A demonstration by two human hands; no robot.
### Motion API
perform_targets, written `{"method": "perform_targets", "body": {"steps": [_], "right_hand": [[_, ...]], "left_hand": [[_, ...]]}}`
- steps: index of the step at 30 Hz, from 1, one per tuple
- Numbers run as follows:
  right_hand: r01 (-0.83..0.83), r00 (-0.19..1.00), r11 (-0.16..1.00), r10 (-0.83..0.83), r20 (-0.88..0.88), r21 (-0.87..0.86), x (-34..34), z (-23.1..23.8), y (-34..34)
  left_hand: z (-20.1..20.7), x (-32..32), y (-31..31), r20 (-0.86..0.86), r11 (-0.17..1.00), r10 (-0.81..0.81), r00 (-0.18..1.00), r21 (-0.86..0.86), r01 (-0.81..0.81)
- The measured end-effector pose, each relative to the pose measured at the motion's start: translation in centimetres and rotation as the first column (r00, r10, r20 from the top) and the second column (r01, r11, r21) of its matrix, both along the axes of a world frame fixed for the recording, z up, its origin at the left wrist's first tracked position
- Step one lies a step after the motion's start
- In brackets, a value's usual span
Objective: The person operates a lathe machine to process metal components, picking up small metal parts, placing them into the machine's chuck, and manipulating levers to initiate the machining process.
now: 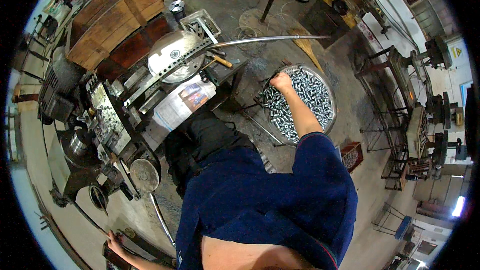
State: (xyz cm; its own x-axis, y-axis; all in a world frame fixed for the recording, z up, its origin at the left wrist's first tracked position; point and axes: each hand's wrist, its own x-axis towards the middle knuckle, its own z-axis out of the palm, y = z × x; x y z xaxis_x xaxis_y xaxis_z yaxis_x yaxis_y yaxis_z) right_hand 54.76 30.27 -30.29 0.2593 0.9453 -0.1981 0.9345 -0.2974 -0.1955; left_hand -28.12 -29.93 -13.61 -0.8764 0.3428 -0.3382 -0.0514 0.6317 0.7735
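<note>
- The right hand (pixel 281 82) is plunged into a round pan (pixel 331 101) of small metal cylinders (pixel 305 95), closed on some.
- The left hand (pixel 116 243) is rested on the machine's edge (pixel 112 257); its grip cannot be told.

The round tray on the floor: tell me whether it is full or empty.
Well filled. The round tray holds a heap of small shiny metal cylinders across most of it, and the right hand reaches into them.

I've got just one view: head-worn fisheye cam, looking steeply down over the person's dark blue shirt (pixel 260 195) at the grey concrete workshop floor (pixel 350 95). Wide, not close; edges bend w/ black rim. No 2nd view to overlap.
</note>
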Motion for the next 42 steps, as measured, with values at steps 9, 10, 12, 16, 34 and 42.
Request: {"method": "perform_targets", "body": {"steps": [9, 10, 12, 16, 34, 42], "right_hand": [[-0.347, 0.799, 0.794, 0.529, -0.286, 0.499, -9.2, 14.6, -8.0], [-0.424, 0.686, 0.754, 0.629, -0.365, 0.502, -12.6, 17.0, -8.7], [-0.595, 0.428, 0.544, 0.837, -0.34, 0.592, -20.2, 21.3, -10.7], [-0.634, -0.151, 0.047, 0.972, -0.183, 0.772, -31.9, 26.3, -14.5], [-0.652, -0.595, -0.436, 0.801, -0.062, 0.621, -45.3, 34.1, -16.7], [-0.833, -0.36, -0.468, 0.864, 0.352, 0.297, -56.7, 33.9, -13.0]], "left_hand": [[15.1, 15.7, 12.9, -0.348, 0.819, -0.393, 0.851, -0.552, 0.153], [15.5, 18.2, 15.0, -0.501, 0.957, -0.288, 0.816, -0.119, 0.265], [15.3, 21.4, 20.6, -0.478, 0.929, -0.305, 0.824, 0.043, 0.369], [16.1, 28.7, 31.0, -0.613, 0.642, -0.641, 0.462, -0.097, 0.761], [15.9, 25.9, 28.0, -0.324, 0.677, -0.556, 0.765, 0.357, 0.644], [16.1, 17.9, 20.7, -0.437, 0.842, -0.294, 0.85, 0.302, 0.447]]}}
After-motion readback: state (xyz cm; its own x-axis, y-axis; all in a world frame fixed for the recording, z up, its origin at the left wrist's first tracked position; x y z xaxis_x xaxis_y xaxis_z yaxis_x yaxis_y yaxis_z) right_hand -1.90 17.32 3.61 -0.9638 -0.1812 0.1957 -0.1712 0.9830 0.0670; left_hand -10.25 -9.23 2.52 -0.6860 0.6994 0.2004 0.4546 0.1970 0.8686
